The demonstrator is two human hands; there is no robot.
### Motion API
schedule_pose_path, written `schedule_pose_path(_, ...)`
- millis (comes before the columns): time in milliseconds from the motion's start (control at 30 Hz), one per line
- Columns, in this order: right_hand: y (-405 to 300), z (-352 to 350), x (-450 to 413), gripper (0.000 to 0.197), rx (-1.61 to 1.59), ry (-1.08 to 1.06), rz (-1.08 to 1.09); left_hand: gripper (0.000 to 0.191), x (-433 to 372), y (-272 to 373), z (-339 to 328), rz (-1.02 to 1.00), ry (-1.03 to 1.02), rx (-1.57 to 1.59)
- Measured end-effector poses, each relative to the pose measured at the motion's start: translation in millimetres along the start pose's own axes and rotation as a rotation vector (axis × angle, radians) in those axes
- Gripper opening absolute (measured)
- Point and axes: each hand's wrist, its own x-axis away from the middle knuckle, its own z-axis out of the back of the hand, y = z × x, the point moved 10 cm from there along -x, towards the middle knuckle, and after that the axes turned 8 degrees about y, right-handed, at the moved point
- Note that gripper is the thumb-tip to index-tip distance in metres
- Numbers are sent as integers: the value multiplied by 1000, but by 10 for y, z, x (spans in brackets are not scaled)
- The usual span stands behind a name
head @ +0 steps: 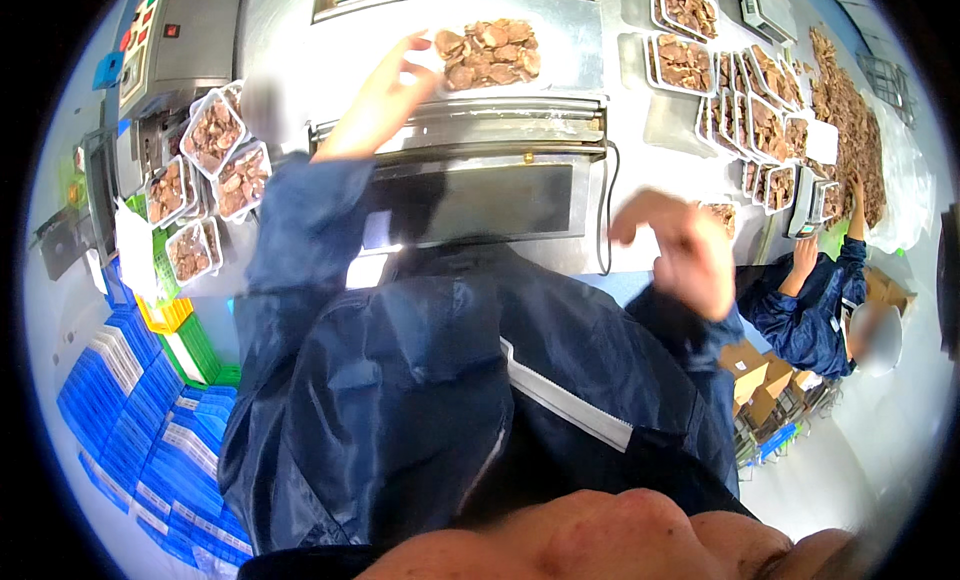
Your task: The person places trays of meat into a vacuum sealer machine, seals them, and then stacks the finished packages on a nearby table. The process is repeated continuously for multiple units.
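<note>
A white tray of brown food slices (491, 54) rests on the bright metal top of a tray-wrapping machine (574, 62). My left hand (386, 96) is at the tray's left edge with its fingers spread; glare hides whether they touch it. Between the tray and my body run metal rollers (465, 126) and a dark flat plate (480, 205). My right hand (690, 250) is blurred, raised right of the machine near a black cable (613, 205). Its fingers are bent and apart, with nothing visible between them. A partly hidden filled tray (721, 216) lies just behind it.
Filled trays (765, 122) are stacked on the right, beside a long heap of brown slices (851, 122). A co-worker (806, 302) reaches there by a scale (805, 205). More filled trays (214, 133) stand left, near a control-panel machine (180, 39). Blue crates (142, 400) are stacked lower left.
</note>
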Motion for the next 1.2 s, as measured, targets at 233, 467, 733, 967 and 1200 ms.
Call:
schedule_pose_path(233, -1410, -761, 154, 27, -387, -825, 543, 20, 1963, 2573, -255, -765, -1180, 593)
schedule_pose_path(467, -1102, -739, 39, 29, -175, -595, 94, 14, 2204, 2630, 164, -769, -1077, 670)
schedule_pose_path(733, -843, -888, 514, 11, 113, -546, 3, 6, 2731, 2393, -167, -734, -974, 435)
schedule_pose_path(967, -635, -959, 755, 18, 88, -587, -100, 7, 2937, 2729, -197, -859, -904, 403)
schedule_pose_path(1200, -845, -831, 1035, 31, 288, -590, -145, 5, 3076, 2947, -282, -961, -896, 271)
